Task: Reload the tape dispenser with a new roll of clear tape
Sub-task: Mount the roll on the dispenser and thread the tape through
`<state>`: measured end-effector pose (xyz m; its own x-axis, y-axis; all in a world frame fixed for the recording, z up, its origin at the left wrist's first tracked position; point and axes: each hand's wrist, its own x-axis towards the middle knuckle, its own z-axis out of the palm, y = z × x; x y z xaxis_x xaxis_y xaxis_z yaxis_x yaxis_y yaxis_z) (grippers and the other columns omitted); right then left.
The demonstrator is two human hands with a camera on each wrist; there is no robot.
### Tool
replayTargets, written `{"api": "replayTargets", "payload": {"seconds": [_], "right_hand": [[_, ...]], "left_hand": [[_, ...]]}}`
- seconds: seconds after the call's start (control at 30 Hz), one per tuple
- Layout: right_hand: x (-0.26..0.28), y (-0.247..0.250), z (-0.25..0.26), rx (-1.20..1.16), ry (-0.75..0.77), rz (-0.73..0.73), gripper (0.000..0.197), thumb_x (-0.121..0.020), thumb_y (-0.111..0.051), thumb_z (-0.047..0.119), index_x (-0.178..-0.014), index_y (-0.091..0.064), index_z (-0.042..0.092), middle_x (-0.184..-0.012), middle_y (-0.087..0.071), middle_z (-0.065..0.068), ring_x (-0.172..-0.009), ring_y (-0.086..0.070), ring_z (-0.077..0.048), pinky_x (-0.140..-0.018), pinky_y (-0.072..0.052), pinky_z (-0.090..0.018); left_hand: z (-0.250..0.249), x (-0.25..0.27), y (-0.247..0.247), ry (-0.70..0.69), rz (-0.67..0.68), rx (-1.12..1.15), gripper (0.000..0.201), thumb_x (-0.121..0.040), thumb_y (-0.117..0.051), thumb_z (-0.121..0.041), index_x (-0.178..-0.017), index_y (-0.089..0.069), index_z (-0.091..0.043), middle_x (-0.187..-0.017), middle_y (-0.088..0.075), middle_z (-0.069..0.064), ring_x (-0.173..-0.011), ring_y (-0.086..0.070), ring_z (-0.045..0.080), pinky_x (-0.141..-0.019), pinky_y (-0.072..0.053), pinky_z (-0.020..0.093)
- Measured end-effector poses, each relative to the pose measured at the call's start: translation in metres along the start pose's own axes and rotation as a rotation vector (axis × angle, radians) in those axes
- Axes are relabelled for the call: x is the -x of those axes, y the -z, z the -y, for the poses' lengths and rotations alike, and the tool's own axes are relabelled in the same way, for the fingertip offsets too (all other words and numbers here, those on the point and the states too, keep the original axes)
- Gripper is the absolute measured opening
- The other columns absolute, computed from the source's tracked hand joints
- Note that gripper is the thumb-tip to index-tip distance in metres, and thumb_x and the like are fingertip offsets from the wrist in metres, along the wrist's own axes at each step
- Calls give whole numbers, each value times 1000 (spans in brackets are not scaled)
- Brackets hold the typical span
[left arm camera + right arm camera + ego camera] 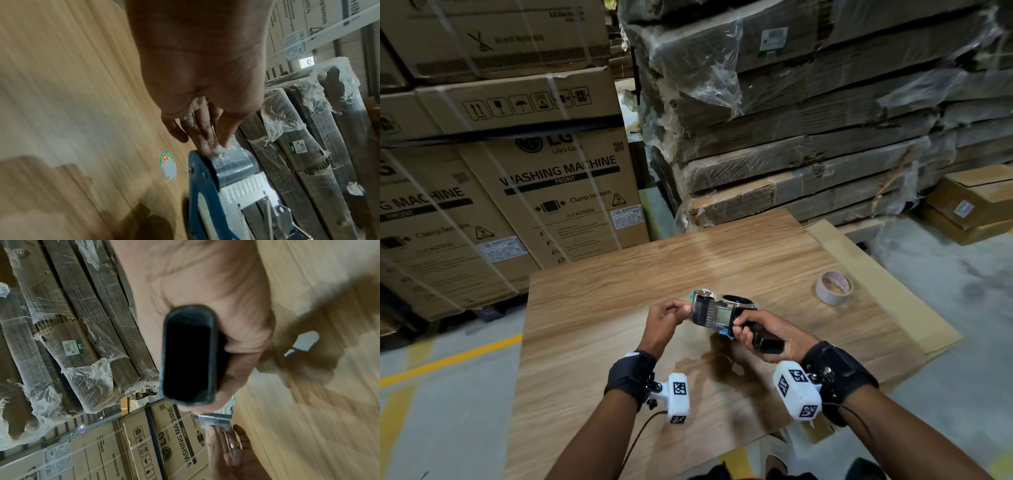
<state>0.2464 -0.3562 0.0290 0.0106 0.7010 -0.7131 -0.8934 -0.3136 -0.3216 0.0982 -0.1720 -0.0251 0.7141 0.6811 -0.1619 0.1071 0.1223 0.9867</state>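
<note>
A tape dispenser [717, 315] with a blue frame and black handle is held above the wooden table [602, 308]. My right hand [751, 334] grips its handle [189, 356]. At the dispenser's front, my left hand [686, 310] pinches the end of the clear tape [232, 164] between thumb and fingers [207, 146], just past the blue side plate [202, 178]. From the right wrist, the same tape strip [218, 420] shows above my left hand [230, 451]. A loose roll of tape [834, 287] lies on the table to the right. The dispenser's hub is mostly hidden.
Stacked washing-machine cartons [558, 198] stand behind the table on the left. Plastic-wrapped flat cardboard stacks [808, 137] rise behind on the right. A round sticker [168, 164] is stuck on the tabletop under the dispenser. The floor has a yellow line [448, 359].
</note>
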Motion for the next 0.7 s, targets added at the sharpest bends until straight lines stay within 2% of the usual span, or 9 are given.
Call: {"api": "replayTargets", "payload": {"seconds": [0.07, 0.13, 0.2, 0.3, 0.5, 0.7], "right_hand": [[2, -2, 0, -12, 2, 2, 6, -81, -60, 1, -79, -60, -5, -64, -62, -10, -42, -59, -10, -40, -52, -17], [3, -4, 0, -15, 10, 1, 7, -80, -60, 1, -77, -61, -5, -63, -62, -9, -42, -59, -10, -40, -52, -17], [4, -5, 1, -10, 15, 1, 8, -81, -60, 2, -77, -61, -5, -63, -62, -9, -42, -59, -10, -40, -52, -17], [5, -6, 1, -19, 3, 1, 9, -83, -59, 2, -77, -61, -5, -63, -62, -9, -42, -59, -10, -41, -52, -17], [7, -8, 1, -38, -10, 12, 12, -84, -58, 3, -76, -61, -6, -61, -62, -9, -41, -60, -10, -41, -52, -17], [5, -4, 3, -12, -63, 24, 11, -85, -58, 5, -78, -60, -4, -61, -62, -8, -41, -60, -10, -39, -53, -20]], "left_hand": [[-2, 1, 0, 44, -1, 59, 16, -80, -68, -19, -89, -74, -7, -86, -72, 4, -81, -62, 13, -78, -45, 28], [-4, 3, -1, 64, 14, 110, 13, -78, -72, -26, -84, -74, -15, -88, -71, 3, -85, -62, 15, -80, -45, 30], [-5, 5, -4, 36, 4, 113, 11, -86, -74, -23, -82, -70, -13, -87, -70, 7, -84, -62, 16, -78, -46, 29], [-7, 4, -7, -55, -80, 74, 14, -92, -69, -12, -78, -67, -10, -83, -70, 12, -77, -60, 17, -71, -47, 25], [-1, 1, -17, -161, -213, -2, 16, -94, -64, -4, -79, -65, -10, -79, -72, 10, -68, -68, 4, -67, -52, 15], [8, -8, -14, -172, -265, -70, 11, -94, -65, -10, -83, -66, -9, -84, -74, 15, -75, -68, 17, -69, -54, 24]]}}
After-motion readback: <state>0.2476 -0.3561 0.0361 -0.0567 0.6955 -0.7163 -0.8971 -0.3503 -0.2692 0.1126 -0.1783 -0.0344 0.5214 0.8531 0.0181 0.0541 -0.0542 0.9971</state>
